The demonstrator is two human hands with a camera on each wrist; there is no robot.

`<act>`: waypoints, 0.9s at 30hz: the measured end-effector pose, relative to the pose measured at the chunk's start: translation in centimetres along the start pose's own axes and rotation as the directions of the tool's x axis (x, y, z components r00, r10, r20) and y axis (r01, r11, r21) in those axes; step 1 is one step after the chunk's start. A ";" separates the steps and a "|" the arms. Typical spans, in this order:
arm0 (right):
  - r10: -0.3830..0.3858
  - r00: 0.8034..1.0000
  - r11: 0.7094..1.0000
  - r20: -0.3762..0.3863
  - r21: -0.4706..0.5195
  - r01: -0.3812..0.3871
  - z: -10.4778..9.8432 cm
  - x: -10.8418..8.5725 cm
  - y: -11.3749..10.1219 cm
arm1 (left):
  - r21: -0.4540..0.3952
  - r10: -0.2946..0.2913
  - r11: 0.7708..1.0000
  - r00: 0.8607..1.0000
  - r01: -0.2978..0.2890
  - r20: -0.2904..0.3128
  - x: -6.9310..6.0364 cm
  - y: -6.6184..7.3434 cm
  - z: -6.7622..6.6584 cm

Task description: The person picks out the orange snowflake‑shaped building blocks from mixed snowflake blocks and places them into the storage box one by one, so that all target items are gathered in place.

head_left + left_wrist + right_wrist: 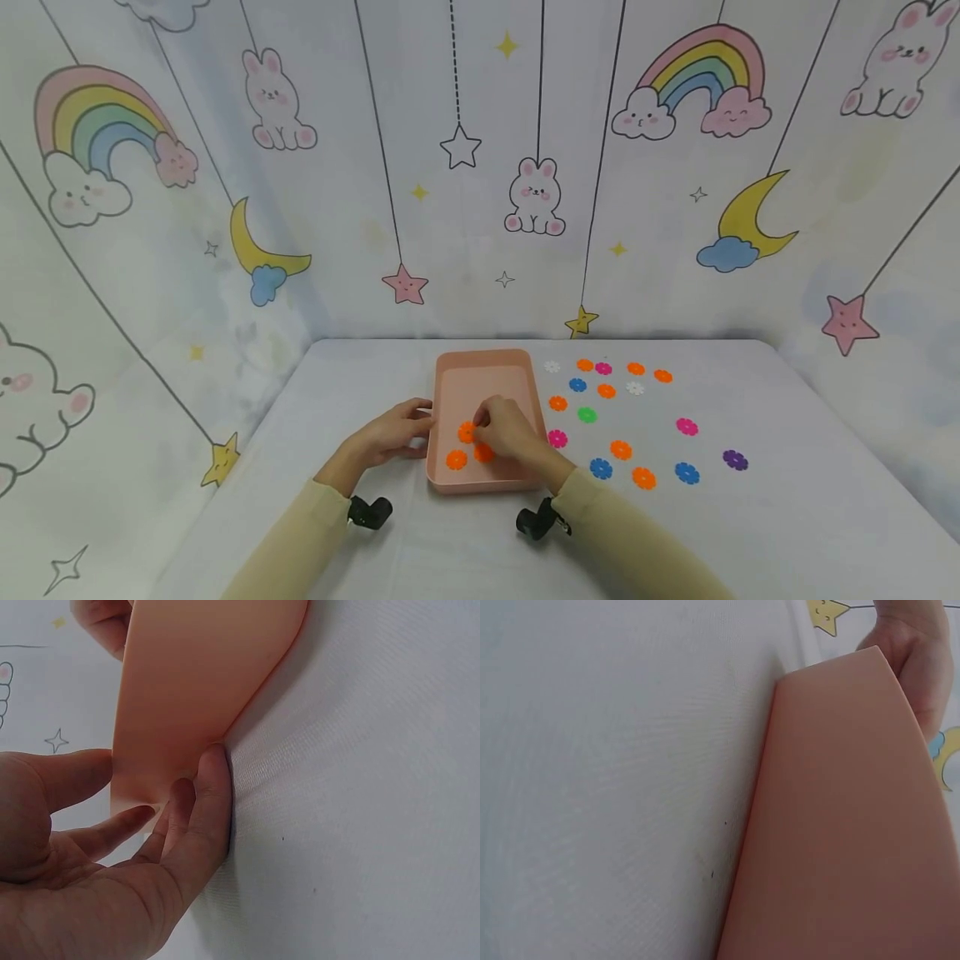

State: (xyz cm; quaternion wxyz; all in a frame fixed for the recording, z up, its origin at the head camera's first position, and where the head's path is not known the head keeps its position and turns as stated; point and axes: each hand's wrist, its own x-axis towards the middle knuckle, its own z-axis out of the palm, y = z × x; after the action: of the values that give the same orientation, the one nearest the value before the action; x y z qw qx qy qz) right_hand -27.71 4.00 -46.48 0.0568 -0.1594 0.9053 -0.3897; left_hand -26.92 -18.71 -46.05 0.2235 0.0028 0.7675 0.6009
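In the head view a pink tray [487, 486] holds several orange flower-shaped pieces [457, 459]. My right hand [510, 429] is over the tray, its fingertips bent down beside an orange piece [467, 432]; whether they pinch a piece is hidden. At the tray's left side is my left hand [393, 433], fingers spread and slightly bent. The left wrist view shows my left hand [142, 862] with fingertips against the tray's outer wall [195, 667]; part of my right hand [103, 628] shows beyond the rim. In the right wrist view, my left hand [915, 660] appears behind the tray [832, 810].
On the white table [360, 567], right of the tray, lie scattered flower pieces: several orange [643, 477], blue [687, 473] and pink [687, 427] ones, two white [635, 388], one green [587, 415] and one purple [736, 460]. A patterned cloth [480, 217] hangs behind.
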 end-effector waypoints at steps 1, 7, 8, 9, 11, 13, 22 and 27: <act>0.006 1.000 1.000 0.003 -0.002 -0.006 0.0 0.0 0.0 | 0.002 0.000 1.000 1.000 0.000 0.002 0.0 0.0 0.0; 0.032 0.999 0.999 0.014 -0.009 -0.032 -0.1 -0.1 -0.1 | 0.003 0.005 1.000 1.000 -0.005 0.018 0.0 0.0 0.0; 0.035 0.999 0.999 0.016 -0.013 -0.035 -0.1 -0.1 -0.1 | 0.006 0.008 1.000 1.000 -0.008 0.020 0.0 -0.1 -0.1; 0.034 0.999 0.999 0.018 -0.017 -0.034 -0.2 -0.1 -0.1 | 0.004 0.004 1.000 1.000 -0.005 0.017 0.0 0.0 -0.1; 0.031 0.999 0.999 0.018 -0.029 -0.031 -0.3 -0.1 -0.1 | 0.004 -0.001 1.000 1.000 0.001 0.013 0.0 0.0 -0.1; 0.034 0.999 0.999 0.024 -0.039 -0.033 -0.5 -0.2 -0.2 | 0.007 0.000 1.000 1.000 0.000 0.013 0.0 0.0 -0.2; -0.026 0.997 0.997 0.069 -0.070 0.031 -3.1 -2.0 -0.3 | 0.012 0.005 1.000 1.000 -0.005 0.003 -0.5 0.3 -0.1; -0.125 0.987 0.990 0.101 -0.058 0.131 -5.6 -3.7 0.6 | 0.025 0.000 1.000 1.000 0.000 0.002 -0.4 0.4 -0.1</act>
State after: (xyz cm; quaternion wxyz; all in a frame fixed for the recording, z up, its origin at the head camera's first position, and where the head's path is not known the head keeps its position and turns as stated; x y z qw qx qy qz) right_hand -25.60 9.42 -43.12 0.0707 -0.2378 0.9014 -0.3550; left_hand -26.64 -18.80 -45.55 0.2244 0.0061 0.7748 0.5910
